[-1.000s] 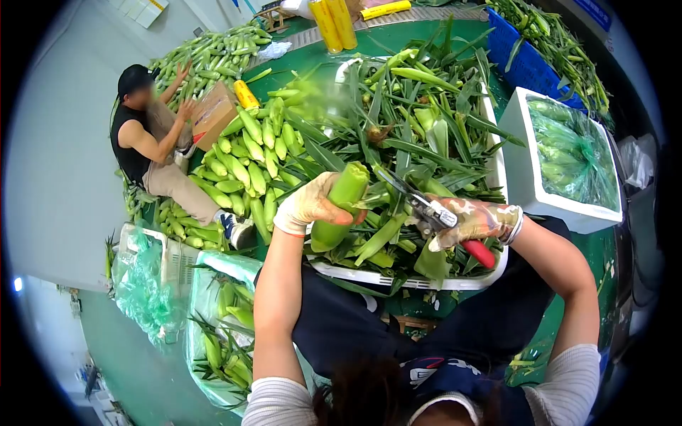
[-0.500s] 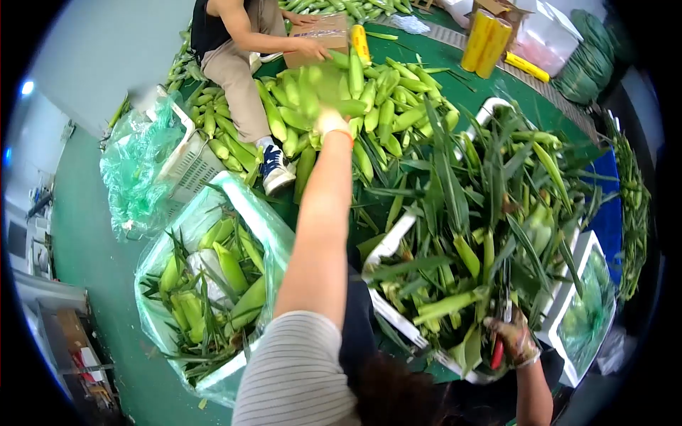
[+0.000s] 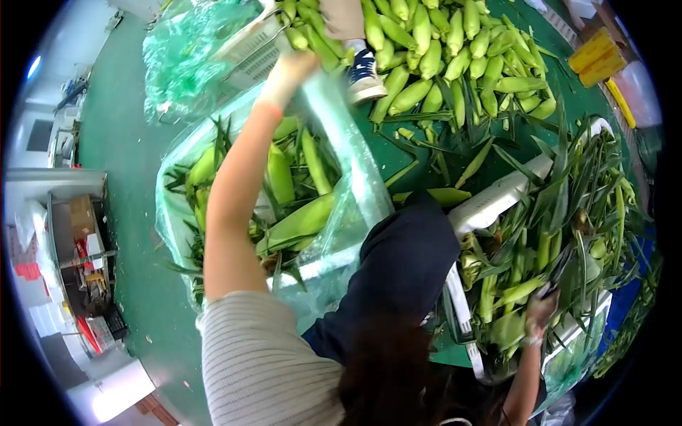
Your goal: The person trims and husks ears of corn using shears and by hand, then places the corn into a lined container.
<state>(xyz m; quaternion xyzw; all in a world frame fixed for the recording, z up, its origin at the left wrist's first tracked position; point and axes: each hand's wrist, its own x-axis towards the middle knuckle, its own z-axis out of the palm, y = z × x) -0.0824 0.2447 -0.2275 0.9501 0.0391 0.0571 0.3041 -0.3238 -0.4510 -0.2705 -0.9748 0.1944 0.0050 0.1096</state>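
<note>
The left arm reaches straight up the left half of the frame, its hand in a pale glove [image 3: 293, 69] ending at upper left beside green husked corn cobs [image 3: 310, 44]. Motion blur covers that hand, so whether its fingers are open or gripping cannot be told. At lower right, the right hand in a patterned glove [image 3: 541, 310] has its fingers curled around a dark metal cutting tool [image 3: 546, 289]; the handle is hidden and the blades blend into foliage. The white rectangular tub [image 3: 497, 201] there holds long green leaves [image 3: 529, 245]. Left of centre, the forearm partly covers a white box lined with translucent green plastic [image 3: 353, 163], containing cobs and leaves.
</note>
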